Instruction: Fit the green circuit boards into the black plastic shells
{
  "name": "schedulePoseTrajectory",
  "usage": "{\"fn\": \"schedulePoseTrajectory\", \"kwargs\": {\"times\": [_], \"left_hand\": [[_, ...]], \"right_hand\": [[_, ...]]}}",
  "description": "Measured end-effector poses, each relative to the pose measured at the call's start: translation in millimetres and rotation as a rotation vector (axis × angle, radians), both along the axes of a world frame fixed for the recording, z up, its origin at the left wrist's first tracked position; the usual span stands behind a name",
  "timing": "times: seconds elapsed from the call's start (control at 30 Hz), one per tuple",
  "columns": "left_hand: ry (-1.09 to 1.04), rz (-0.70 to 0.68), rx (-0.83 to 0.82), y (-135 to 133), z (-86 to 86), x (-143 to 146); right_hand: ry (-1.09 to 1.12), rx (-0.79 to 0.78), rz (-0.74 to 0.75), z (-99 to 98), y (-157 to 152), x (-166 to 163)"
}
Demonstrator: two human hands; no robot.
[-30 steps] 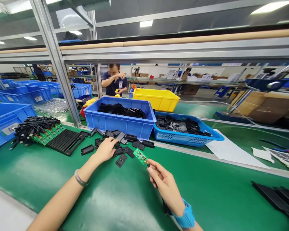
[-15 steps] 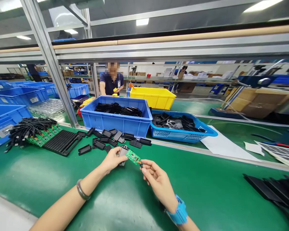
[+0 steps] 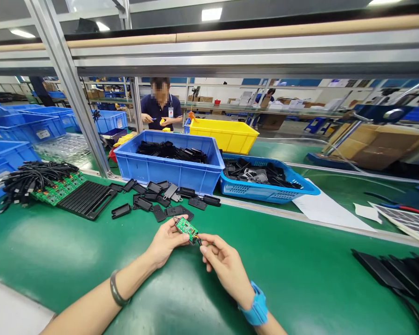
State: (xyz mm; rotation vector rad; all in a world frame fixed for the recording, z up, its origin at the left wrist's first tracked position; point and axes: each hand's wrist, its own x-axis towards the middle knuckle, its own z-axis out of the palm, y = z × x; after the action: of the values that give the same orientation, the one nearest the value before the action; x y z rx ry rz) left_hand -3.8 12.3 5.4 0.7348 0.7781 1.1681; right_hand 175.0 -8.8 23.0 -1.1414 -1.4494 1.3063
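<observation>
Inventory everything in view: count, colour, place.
Circuit board: one, green, between the hands
Cable: one, dark, board's end
Loose case parts: many, black and grey, before crate
Stacked boards: several, green, left
Cables: many, black, left
Tray: one, black, left
Crate: one, blue, centre
Basket: one, light blue, right
Tub: one, yellow, behind
Bins: several, blue, left
Papers: several, mostly white, right
Cardboard: some, brown, right rear
Flat parts: several, black, right
Bench: one, green, underneath
Frame: one, silver, overhead
People: at least two, dark clothes, beyond
Background: too small to count
Bangle: one, dark, left wrist
Wristband: one, blue, right wrist
Left hand: one, bare, on board
Right hand: one, bare, on cable
</observation>
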Motion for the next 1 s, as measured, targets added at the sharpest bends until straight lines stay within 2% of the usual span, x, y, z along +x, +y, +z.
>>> {"fn": "schedulePoseTrajectory", "kwargs": {"times": [0.23, 0.43, 0.5, 0.6, 0.77, 0.83, 1.0], "left_hand": [[-0.053, -0.041, 0.006, -4.6, -1.1, 2.4], [-0.020, 0.078, -0.036, -5.8, -3.1, 11.0], [0.005, 0.106, -0.050, -5.7, -3.4, 12.9], [0.044, 0.129, -0.053, -6.0, -2.7, 13.4], [0.115, 0.112, -0.021, -8.2, -2.0, 12.7], [0.148, 0.103, 0.008, -8.9, -2.8, 12.7], [0.179, 0.096, 0.075, -9.2, -5.1, 12.9]], "right_hand": [[-0.110, 0.094, -0.006, -3.0, -0.9, 1.3], [-0.242, 0.156, 0.013, -5.9, -4.8, -0.2], [-0.220, 0.117, 0.004, -9.0, -4.9, -2.2], [-0.152, -0.025, 0.004, -14.0, -2.7, -4.1], [-0.159, -0.284, 0.182, -15.8, 2.1, -2.6], [-0.197, -0.253, 0.173, -14.7, 2.6, -2.1], [-0.287, -0.028, 0.045, -13.6, 0.9, -5.1]]}}
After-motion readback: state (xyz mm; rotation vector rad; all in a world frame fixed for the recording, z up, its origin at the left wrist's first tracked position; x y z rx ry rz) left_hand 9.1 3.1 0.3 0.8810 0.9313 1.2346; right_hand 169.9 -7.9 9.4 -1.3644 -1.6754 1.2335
